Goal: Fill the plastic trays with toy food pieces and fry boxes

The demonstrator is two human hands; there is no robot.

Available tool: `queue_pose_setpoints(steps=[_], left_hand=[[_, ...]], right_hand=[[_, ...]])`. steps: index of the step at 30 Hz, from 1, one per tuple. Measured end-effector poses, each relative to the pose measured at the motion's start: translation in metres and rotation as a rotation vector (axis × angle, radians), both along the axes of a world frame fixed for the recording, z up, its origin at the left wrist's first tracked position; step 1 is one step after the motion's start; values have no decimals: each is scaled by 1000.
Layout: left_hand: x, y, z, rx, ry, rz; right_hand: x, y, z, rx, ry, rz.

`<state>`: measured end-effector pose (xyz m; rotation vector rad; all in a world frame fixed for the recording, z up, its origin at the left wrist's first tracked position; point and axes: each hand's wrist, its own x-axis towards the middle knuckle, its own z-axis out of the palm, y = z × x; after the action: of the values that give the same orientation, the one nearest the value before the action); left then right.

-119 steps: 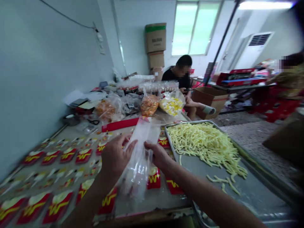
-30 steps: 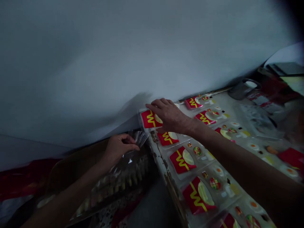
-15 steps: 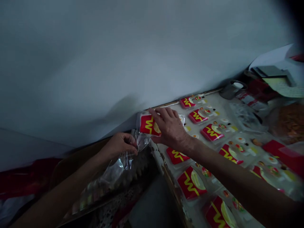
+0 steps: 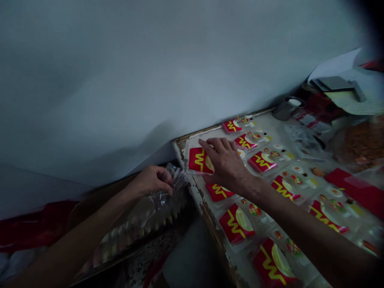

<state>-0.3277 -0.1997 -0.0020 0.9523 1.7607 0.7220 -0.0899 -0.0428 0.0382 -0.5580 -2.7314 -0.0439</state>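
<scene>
Between the thumb and fingers of my left hand (image 4: pixel 154 181) is a thin, crinkled clear plastic bag (image 4: pixel 177 176). It hangs beside the table's left corner. My right hand (image 4: pixel 226 162) is closed over a clear plastic packet (image 4: pixel 196 160) at that corner. A red, fries-box-shaped piece with a yellow zigzag and a pale rounded shape shows in the packet; my fingers hide part of it. Similar red-and-yellow packets (image 4: pixel 237 224) lie in rows on the table, with small toy-like burger and egg pieces beside the red shapes.
Below my left hand, a box (image 4: pixel 120 248) holds a row of clear-wrapped items. A metal cup (image 4: pixel 286 108), papers (image 4: pixel 357 104) and a clear bag of brown pieces (image 4: pixel 366 144) stand at the back right. The pale wall (image 4: pixel 180 80) rises behind the worn table edge (image 4: pixel 207 214).
My right hand has moved the packet slightly right and down onto the table corner, away from my left hand. My left hand stays near its place with the clear bag. The view has shifted a little.
</scene>
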Motion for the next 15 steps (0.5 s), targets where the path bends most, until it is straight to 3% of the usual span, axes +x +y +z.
queue_pose_setpoints(steps=[15], left_hand=[[9, 11, 8, -73, -25, -194]], right_hand=[[20, -26, -11, 12, -69, -36]])
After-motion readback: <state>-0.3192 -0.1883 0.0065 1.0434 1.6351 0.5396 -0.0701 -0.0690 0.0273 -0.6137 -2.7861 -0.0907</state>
